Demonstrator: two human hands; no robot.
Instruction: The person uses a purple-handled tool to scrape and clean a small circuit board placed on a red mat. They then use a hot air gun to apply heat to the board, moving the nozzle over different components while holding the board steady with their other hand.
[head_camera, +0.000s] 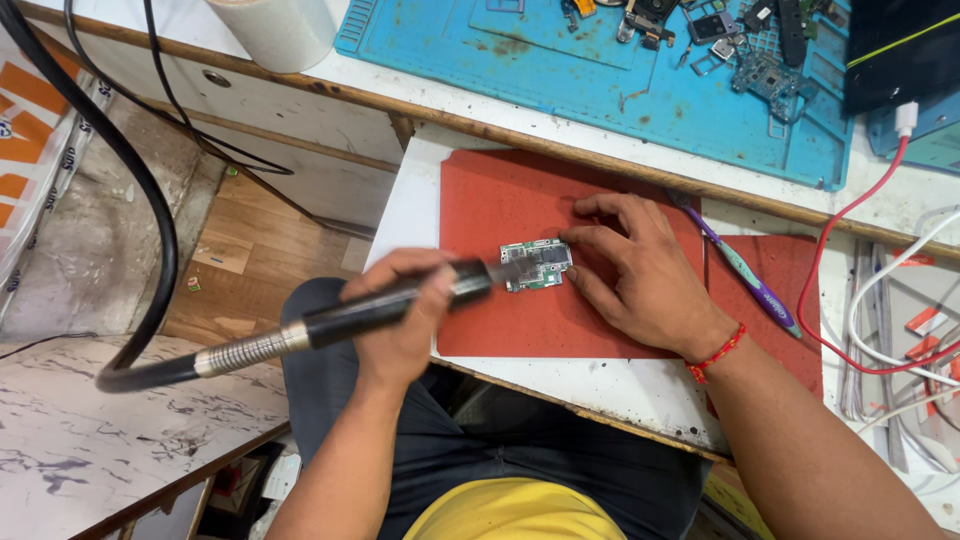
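The left hand (405, 305) grips a black rotary handpiece (400, 298), its tip blurred over the small green circuit board (537, 265); the right hand (630, 270), fingers spread, pins the board's edge.

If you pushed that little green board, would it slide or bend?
The small green circuit board looks thin and flat, so probably stiff and light. It would likely slide on the red mat, which may be why the right hand pins it. Its tiny parts seem fragile.

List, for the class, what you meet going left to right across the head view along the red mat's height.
Flexible black shaft → left hand gripping the rotary handpiece → small circuit board → right hand → toothbrush → red cable
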